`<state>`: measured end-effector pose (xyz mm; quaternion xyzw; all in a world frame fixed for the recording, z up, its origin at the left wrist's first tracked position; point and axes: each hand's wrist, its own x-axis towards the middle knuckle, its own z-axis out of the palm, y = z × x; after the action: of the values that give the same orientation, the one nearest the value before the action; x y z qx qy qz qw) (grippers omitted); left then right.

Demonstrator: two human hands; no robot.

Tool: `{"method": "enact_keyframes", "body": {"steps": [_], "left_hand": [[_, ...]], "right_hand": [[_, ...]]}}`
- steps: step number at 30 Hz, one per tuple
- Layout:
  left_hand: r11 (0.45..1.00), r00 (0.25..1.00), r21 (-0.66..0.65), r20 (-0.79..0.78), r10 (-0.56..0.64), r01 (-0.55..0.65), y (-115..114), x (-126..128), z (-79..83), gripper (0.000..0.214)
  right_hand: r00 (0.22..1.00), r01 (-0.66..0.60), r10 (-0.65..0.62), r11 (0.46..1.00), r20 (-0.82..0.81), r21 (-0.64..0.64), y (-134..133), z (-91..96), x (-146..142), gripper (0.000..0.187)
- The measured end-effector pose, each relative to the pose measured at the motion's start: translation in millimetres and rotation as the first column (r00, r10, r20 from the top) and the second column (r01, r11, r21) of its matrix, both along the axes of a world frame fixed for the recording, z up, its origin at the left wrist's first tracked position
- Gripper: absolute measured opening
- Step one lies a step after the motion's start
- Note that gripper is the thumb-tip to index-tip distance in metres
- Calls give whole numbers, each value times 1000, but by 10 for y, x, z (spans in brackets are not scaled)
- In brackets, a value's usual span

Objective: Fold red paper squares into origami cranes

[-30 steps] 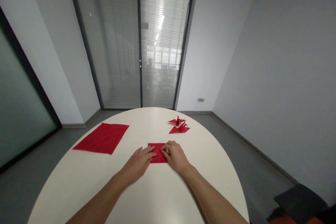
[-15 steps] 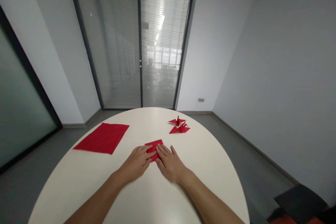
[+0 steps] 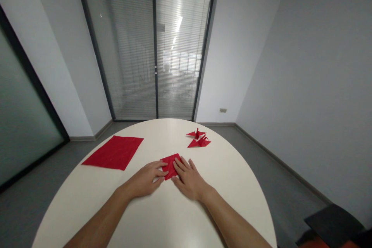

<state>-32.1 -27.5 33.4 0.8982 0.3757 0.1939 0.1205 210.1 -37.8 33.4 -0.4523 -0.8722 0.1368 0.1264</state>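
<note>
A small folded square of red paper [image 3: 171, 166] lies flat on the white round table [image 3: 154, 221] in front of me. My left hand [image 3: 149, 178] rests at its left side, fingers apart, the fingertips on the paper's left edge. From the right, my right hand [image 3: 187, 178] lies flat with its fingers stretched over the right part of the paper. The fingers hide the paper's right edge. Neither hand grips it; both press or rest on top.
A large unfolded red sheet [image 3: 114, 153] lies at the table's left side. Two red paper cranes, a rear one [image 3: 197, 134] and a nearer one [image 3: 200, 142], stand at the back right. A dark chair [image 3: 333, 223] is on the floor at the lower right.
My left hand has slid slightly left, from the middle of the red paper to its left edge, uncovering more of it. My right hand has barely moved.
</note>
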Motion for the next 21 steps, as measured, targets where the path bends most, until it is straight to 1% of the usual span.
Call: {"method": "enact_keyframes", "body": {"steps": [5, 7, 9, 12, 15, 18, 21], "left_hand": [[998, 999, 31, 11, -51, 51, -55, 63, 108, 28], [997, 998, 31, 17, -65, 64, -74, 86, 130, 28], [997, 997, 29, 15, -75, 74, -94, 105, 143, 29], [996, 996, 17, 4, -91, 91, -121, 127, 149, 31], [997, 997, -4, 4, -81, 81, -139, 143, 143, 30], [997, 997, 2, 2, -74, 74, -149, 157, 143, 31], [996, 996, -1, -12, -84, 84, -157, 166, 160, 32]], "right_hand": [[996, 65, -57, 988, -64, 138, 7, 46, -33, 39], [994, 87, -76, 984, -77, 153, 13, 54, -41, 32], [993, 87, -74, 984, -87, 153, 23, 46, -40, 29], [992, 75, -60, 987, -109, 143, 48, 12, -24, 31], [988, 70, -50, 989, -148, 132, 84, -33, -4, 37], [981, 61, -35, 990, -190, 129, 114, -59, 12, 43], [974, 89, -60, 988, -217, 126, 114, -49, 14, 45]]}}
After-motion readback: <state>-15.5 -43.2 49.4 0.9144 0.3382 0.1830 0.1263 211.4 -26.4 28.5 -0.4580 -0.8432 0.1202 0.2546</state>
